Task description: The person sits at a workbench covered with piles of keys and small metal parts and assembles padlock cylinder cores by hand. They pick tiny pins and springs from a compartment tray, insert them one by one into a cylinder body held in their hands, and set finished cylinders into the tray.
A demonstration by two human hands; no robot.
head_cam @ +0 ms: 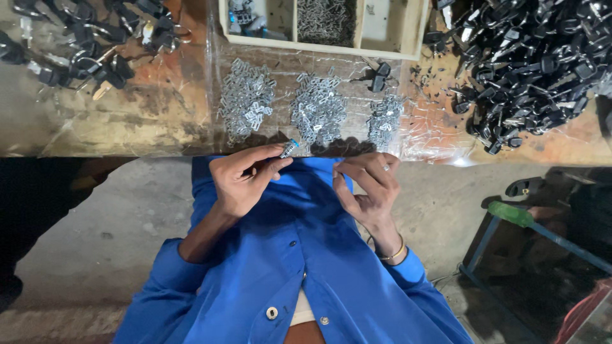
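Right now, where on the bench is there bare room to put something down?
The widest bare patch lies between the black keys on the left and the first pile of small metal pieces. Only thin gaps separate the three piles. The right end is crowded under the big heap of keys; the wooden tray fills the back.

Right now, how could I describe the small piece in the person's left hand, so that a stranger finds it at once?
Start at the workbench edge, under the three heaps of small silver plates. The left hand pinches a small metal cylinder there. Unlike the flat plates, it is round, with a blue tip.
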